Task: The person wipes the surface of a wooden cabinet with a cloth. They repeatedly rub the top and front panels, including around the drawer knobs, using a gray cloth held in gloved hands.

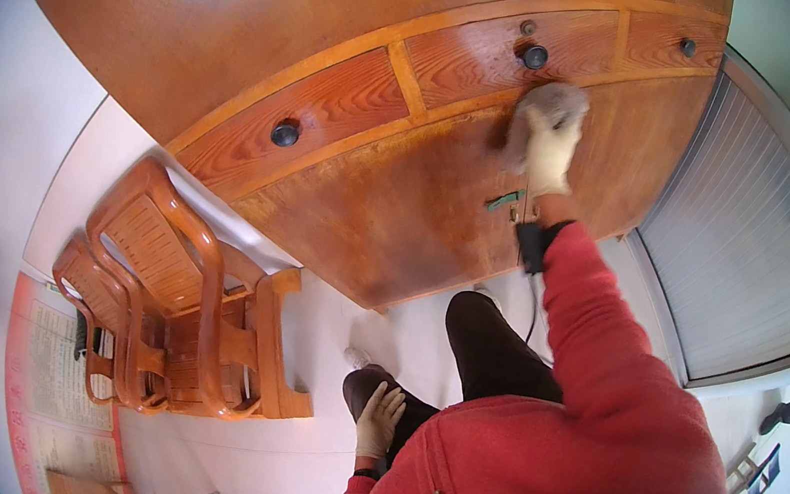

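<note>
My right hand (553,148), in a pale glove, presses a greyish cloth (547,105) against the front of a wooden cabinet (402,195), just under the middle drawer (466,64) with its round black knob (534,57). Hand and cloth are blurred. Below the wrist, a green object (505,200) hangs near a small metal latch (515,214) at the door seam. My left hand (380,415), also gloved, rests on my bent knee with nothing visible in it, its fingers slightly spread. A left drawer (306,121) and a right drawer (673,45) flank the middle one.
Wooden armchairs (202,326) stand at the left, beside the cabinet. A ribbed grey shutter-like panel (752,237) is at the right. Another person's dark shoe and leg (788,414) show at the far right, near a small chair (756,476). The floor (243,468) is pale tile.
</note>
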The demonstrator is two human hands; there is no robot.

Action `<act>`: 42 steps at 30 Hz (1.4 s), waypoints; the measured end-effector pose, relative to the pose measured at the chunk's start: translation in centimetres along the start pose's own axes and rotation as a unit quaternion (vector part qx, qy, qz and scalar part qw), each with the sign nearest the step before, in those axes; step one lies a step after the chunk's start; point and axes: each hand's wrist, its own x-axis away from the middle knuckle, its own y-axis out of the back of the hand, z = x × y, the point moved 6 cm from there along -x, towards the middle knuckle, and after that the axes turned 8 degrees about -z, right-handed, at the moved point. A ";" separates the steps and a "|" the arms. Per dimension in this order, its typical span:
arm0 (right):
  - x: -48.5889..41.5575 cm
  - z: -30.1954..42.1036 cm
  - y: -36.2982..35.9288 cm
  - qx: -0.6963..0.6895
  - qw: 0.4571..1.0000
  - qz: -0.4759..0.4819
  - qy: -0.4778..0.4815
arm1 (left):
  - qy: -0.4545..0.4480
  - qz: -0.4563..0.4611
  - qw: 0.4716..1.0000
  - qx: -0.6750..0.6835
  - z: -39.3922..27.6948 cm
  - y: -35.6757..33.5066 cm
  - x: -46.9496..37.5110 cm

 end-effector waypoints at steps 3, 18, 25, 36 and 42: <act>-8.5 -3.2 3.9 0.012 0.991 -0.109 -0.073 | 0.008 0.003 1.000 0.026 -0.2 0.2 -0.1; 2.7 5.6 -3.6 0.246 0.951 -0.022 0.186 | 0.049 0.108 0.992 0.043 0.7 -2.1 -3.5; 11.5 9.0 -9.8 0.339 0.904 0.160 0.205 | 0.015 0.061 0.998 0.014 0.2 -1.3 -1.7; -5.8 2.3 2.3 0.237 0.970 0.010 0.049 | 0.009 0.017 1.000 0.023 -0.4 -0.6 -0.3; -12.7 -0.8 6.7 0.020 0.984 -0.068 -0.162 | 0.022 0.058 0.998 0.019 0.0 -1.8 -1.6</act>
